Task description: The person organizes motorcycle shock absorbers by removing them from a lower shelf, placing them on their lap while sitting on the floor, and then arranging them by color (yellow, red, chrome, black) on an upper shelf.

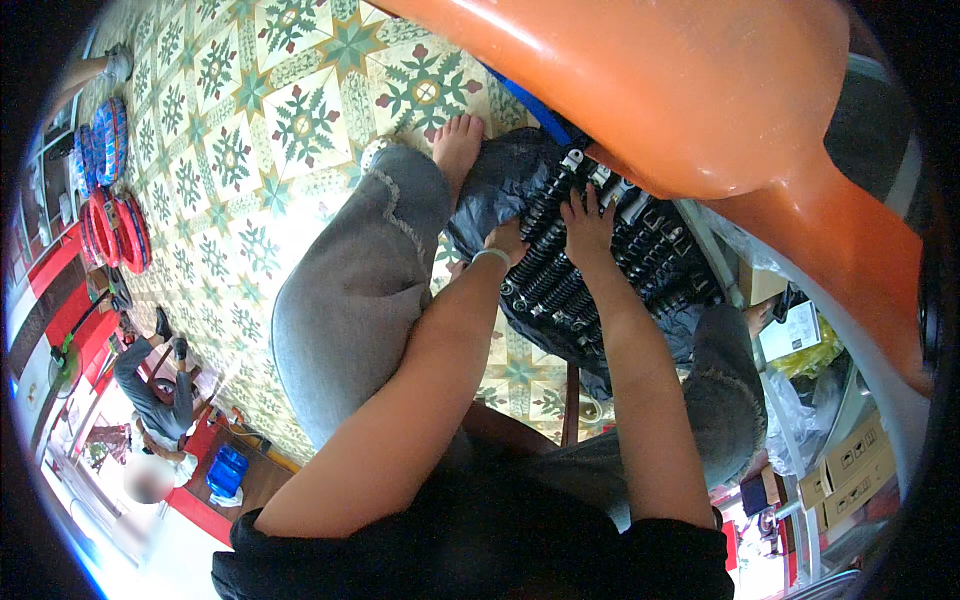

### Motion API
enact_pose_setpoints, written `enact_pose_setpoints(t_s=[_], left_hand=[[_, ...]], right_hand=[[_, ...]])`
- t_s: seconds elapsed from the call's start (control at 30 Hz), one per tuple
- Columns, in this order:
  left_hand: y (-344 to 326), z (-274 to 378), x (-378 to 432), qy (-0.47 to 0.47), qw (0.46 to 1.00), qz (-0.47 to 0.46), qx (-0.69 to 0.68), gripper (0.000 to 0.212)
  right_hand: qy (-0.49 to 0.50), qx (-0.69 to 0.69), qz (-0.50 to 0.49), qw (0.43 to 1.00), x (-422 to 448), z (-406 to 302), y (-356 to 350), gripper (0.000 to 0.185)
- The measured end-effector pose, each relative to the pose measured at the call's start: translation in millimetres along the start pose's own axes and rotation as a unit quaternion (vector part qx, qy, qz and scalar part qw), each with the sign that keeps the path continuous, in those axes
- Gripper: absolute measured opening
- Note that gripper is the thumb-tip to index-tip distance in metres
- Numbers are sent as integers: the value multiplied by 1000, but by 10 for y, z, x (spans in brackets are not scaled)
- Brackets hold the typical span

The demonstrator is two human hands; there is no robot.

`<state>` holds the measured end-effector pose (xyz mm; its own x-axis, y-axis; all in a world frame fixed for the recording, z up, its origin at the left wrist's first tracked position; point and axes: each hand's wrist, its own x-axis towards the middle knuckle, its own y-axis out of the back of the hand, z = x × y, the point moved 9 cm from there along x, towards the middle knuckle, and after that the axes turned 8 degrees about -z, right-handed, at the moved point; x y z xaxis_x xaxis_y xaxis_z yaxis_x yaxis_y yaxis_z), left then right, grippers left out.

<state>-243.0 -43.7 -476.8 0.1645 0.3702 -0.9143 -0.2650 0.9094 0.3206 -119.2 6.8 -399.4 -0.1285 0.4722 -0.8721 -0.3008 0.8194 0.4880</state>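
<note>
A row of black coil-spring shock absorbers (549,283) lies side by side on a black plastic bag (495,180) in front of me. Pale metal end eyes show at the far ends of some. My left hand (508,238), with a light band at the wrist, is at the outer left shock absorber; its fingers are partly hidden, so whether it grips is unclear. Over the middle of the row, my right hand (589,225) rests with fingers spread, touching the shock absorbers. The orange panel (675,97) overhangs the row's far end.
My knees flank the bag. On the right, a rack holds cardboard boxes (855,465) and clear plastic wrap (787,420). Wrapped blue tyres (111,141) and red ones (133,232) stand at far left on the patterned tile floor (300,124). Another person (161,416) sits beyond.
</note>
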Motion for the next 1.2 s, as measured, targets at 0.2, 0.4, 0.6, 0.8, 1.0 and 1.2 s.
enact_pose_setpoints(t_s=[0.2,0.4,0.6,0.8,1.0,1.2], left_hand=[[84,125,-234,-25,998,-6,-62,50],[-108,119,88,-26,999,-18,-27,48],[-52,196,138,-18,997,57,-44,45],[437,600,-146,-1,977,131,-168,60],[982,1105,-1015,-75,948,224,-215,68],[1073,1866,-1654,-129,954,220,-157,66]], right_hand=[[10,22,40,999,-107,51,-179,56],[-3,48,92,995,-150,115,-224,64],[-1,145,50,988,-197,94,-101,67],[28,237,30,971,-444,171,29,61],[53,296,19,954,-1194,298,29,51],[12,430,109,896,-2173,593,-425,50]])
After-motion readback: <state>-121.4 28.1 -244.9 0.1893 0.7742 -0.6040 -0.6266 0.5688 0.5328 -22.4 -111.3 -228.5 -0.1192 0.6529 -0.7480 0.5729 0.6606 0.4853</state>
